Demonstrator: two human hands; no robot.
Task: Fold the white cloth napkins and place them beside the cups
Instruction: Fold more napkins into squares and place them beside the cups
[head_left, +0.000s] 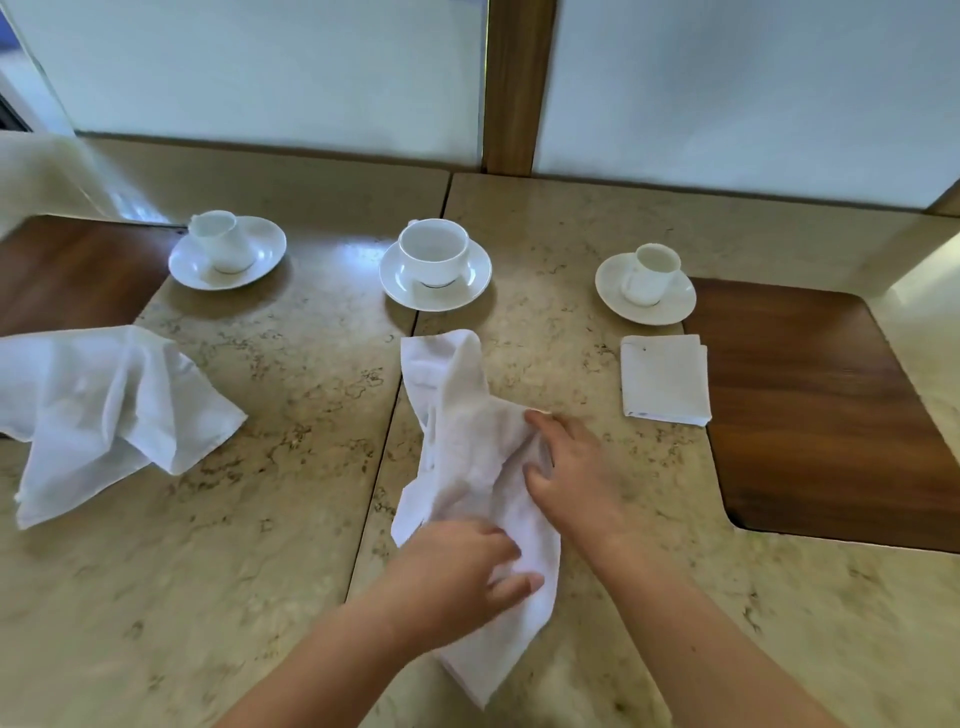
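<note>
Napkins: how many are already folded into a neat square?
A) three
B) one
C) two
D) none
B: only the folded napkin near the right cup is a neat square; the left napkin lies rumpled, and both hands work the middle napkin.

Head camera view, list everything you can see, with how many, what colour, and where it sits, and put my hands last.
White ceramic cups on saucers: three, white; far row, left, middle, right.
Folded white cloth napkin: one, white; flat, just in front of the right cup.
Crumpled white cloth napkin in the middle: one, white; unfolded, in front of the middle cup, under both hands.
Loose white cloth napkin at left: one, white; bunched at the left edge, untouched.
Beige marble tabletop: one, beige, veined; under everything.
Dark wood insets: two, brown; left and right of the table.
Left hand: fingers curled onto the middle napkin's near part.
Right hand: gripping its right side.
</note>
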